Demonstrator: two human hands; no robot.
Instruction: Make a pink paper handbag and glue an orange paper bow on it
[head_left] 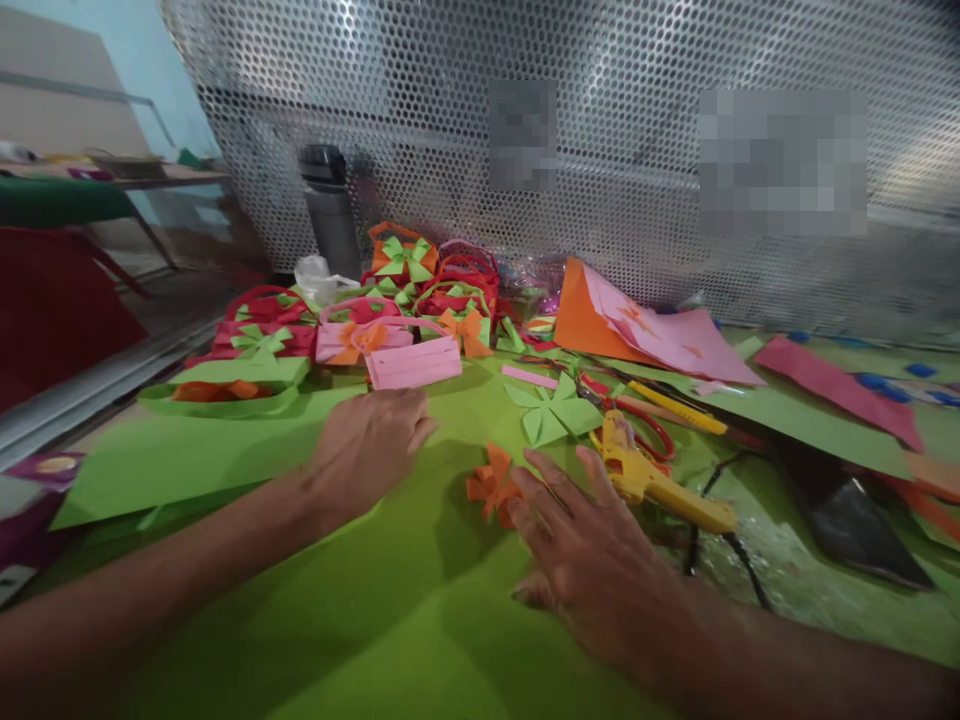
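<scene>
My left hand (pixel 367 450) lies over the green paper sheet (pixel 360 610), fingers together and loosely curled, with nothing visible in it. It is just short of a pink paper basket (pixel 412 362). My right hand (pixel 585 545) rests flat and open on the same sheet, fingers stretched out. Its fingertips touch a small orange paper bow (pixel 491 485). A green paper bow (pixel 553 410) lies a little beyond, and a yellow glue gun (pixel 660 482) lies right of my right hand.
Several finished paper baskets (pixel 420 290) in red, pink, green and orange stand at the back. Red-handled scissors (pixel 637 415), pink and orange sheets (pixel 660 335) and a dark bottle (pixel 330 210) are near a perforated metal screen (pixel 600 150). The table edge is at left.
</scene>
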